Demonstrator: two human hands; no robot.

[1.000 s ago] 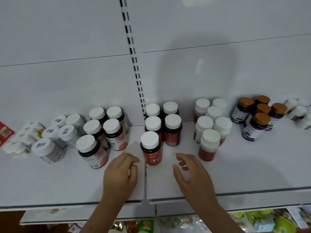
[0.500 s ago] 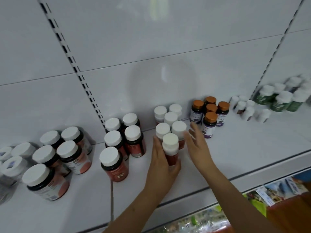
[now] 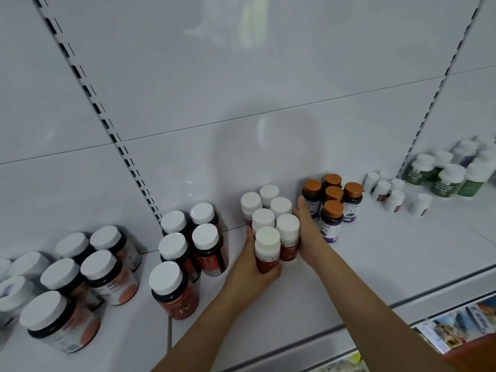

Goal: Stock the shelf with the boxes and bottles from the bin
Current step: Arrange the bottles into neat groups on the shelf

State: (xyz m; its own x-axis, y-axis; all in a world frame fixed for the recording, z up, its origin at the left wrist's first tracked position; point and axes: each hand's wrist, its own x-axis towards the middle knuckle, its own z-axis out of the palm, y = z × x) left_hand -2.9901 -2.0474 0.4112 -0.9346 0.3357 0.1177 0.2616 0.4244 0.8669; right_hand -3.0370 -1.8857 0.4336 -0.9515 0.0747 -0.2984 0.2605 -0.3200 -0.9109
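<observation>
1. Shelf (image 3: 375, 277), white, carries every bottle in sight.
2. Red bottles with white caps (image 3: 269, 224): six, packed in a tight cluster at mid-shelf, back ones against the rear panel.
3. My left hand (image 3: 248, 275) curls round the front red bottle (image 3: 267, 249), thumb under its base side, fingers along the cluster's left flank.
4. My right hand (image 3: 308, 232) lies flat, fingers straight, pressing the cluster's right flank; it holds nothing.
5. Purple bottles with copper caps (image 3: 332, 205): five, just beside my right fingers.
6. Dark red bottles (image 3: 188, 253): five, left of the cluster.
7. Green bottles (image 3: 448, 178), far right; count unclear, blurred.
</observation>
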